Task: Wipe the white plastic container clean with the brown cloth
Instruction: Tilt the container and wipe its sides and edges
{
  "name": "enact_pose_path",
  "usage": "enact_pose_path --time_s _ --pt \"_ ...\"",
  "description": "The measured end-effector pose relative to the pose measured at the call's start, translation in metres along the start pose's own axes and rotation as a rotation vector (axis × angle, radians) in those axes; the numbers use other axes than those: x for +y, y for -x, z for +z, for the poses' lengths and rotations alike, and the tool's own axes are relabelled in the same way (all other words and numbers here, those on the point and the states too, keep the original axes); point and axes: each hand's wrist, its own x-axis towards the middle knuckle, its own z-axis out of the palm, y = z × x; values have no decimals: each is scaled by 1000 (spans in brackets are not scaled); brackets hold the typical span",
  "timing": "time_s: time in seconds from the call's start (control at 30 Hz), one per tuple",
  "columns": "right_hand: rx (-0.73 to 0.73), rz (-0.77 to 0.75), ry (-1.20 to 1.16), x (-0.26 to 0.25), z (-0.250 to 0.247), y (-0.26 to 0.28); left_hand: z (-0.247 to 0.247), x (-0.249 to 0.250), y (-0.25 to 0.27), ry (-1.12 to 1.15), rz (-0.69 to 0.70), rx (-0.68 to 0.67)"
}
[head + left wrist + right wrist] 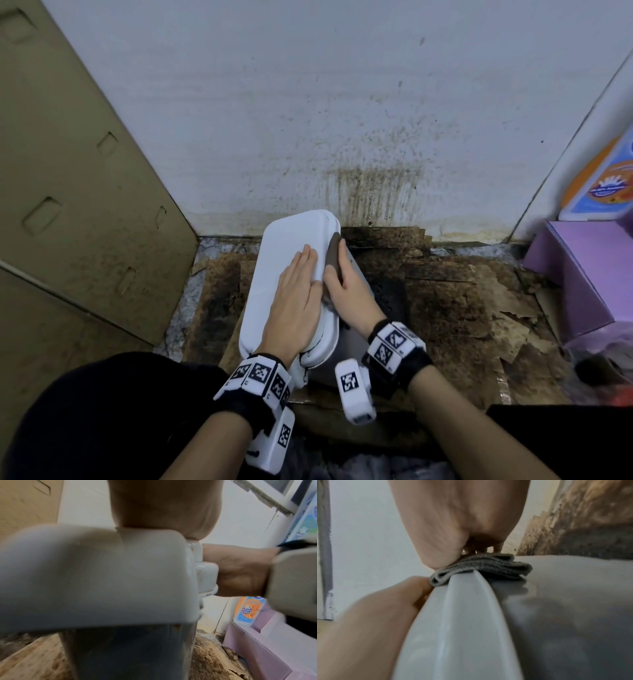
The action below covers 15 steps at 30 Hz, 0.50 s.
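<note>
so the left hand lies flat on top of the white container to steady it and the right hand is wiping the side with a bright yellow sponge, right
Not quite: it is no yellow sponge. The right hand presses a folded brown cloth against the side of the white container, just under its rim, as the right wrist view shows. The rest holds: the left hand lies flat on top.

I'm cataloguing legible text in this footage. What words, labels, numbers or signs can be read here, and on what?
Nothing reads as words.
Orange and blue bottle label: a hand graphic and print, too blurred to read.
The same label in the head view: a round emblem, unreadable.
Wrist bands: square black-and-white code markers, no letters or numbers.
White plastic container, brown cloth, purple box: no text visible.
</note>
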Motion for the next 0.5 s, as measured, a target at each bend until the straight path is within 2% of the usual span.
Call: enact_pose_path --time_s 0.23,0.37,0.5 --pt "23 22 65 -14 -18 -16 2 4 -1 37 -2 11" --pt "43 35 -85 -14 -16 2 6 7 0 47 15 9" --pt "85 -16 -201 9 8 36 5 7 0 61 5 8"
